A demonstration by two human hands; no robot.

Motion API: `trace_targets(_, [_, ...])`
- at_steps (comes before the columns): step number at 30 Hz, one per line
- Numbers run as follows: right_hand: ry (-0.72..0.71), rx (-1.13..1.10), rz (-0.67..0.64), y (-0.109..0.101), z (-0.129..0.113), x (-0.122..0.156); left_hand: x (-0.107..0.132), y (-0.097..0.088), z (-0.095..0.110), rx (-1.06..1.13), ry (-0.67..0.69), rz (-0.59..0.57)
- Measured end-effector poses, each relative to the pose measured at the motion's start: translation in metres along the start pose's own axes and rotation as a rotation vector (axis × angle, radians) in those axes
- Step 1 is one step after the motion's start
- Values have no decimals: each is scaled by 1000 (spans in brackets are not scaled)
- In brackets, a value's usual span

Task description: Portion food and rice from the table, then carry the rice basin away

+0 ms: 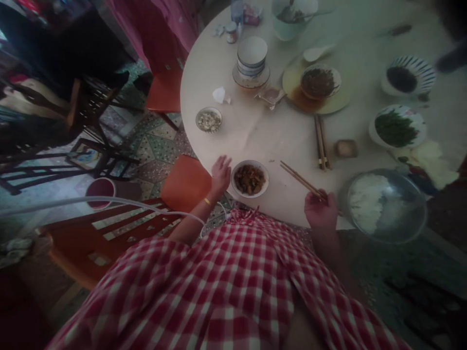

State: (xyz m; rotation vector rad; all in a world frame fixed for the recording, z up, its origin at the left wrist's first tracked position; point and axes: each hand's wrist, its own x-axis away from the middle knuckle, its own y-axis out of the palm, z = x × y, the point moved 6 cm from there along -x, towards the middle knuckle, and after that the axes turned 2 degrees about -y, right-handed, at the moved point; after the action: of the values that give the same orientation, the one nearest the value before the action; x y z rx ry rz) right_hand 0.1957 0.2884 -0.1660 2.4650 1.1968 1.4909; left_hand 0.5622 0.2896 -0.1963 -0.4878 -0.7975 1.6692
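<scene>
My left hand (221,171), fingers stretched out, is beside a white bowl (251,195) of dark brown food near the table's edge. Whether its fingertips touch the bowl I cannot tell. To the right of that bowl, my right hand (321,209) grips a pair of chopsticks (299,177), their tips pointing left and away from me. Close by on the right is a large clear bowl (423,214) with white food in it. More chopsticks (321,143) lie on the table beyond my right hand.
The round table (255,131) also bears a small bowl (197,124), stacked bowls (251,61), a yellowish plate (346,99), a bowl of greens (423,129) and a striped bowl (428,73). At my left are an orange chair (188,182) and a pale hose (146,204).
</scene>
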Motion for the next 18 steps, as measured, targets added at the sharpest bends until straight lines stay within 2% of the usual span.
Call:
trace_targets(1, [-4, 5, 7, 1, -1, 0, 9, 0, -16, -79, -57, 50])
trace_targets(2, [-9, 12, 13, 1, -2, 1, 18, 3, -31, -151, -106, 53])
trace_targets(4, [-22, 33, 18, 3, -4, 1, 33, 16, -55, -244, -157, -16])
trace_targets(7, [-30, 58, 28, 8, -4, 2, 37, 35, -68, -278, -129, -102])
trace_targets(10, [-34, 63, 36, 17, -3, 3, 12, 41, -65, -248, -82, -88])
trace_targets(14, [-39, 57, 30, 30, 0, 7, -43, 39, -64, -176, -60, -58])
trace_targets(16, [-50, 65, 15, 33, -1, 9, -66, 39, -65, -122, -38, -79])
trace_targets(18, [-66, 76, 3, 33, -2, 10, -78, 42, -64, -44, 23, -150])
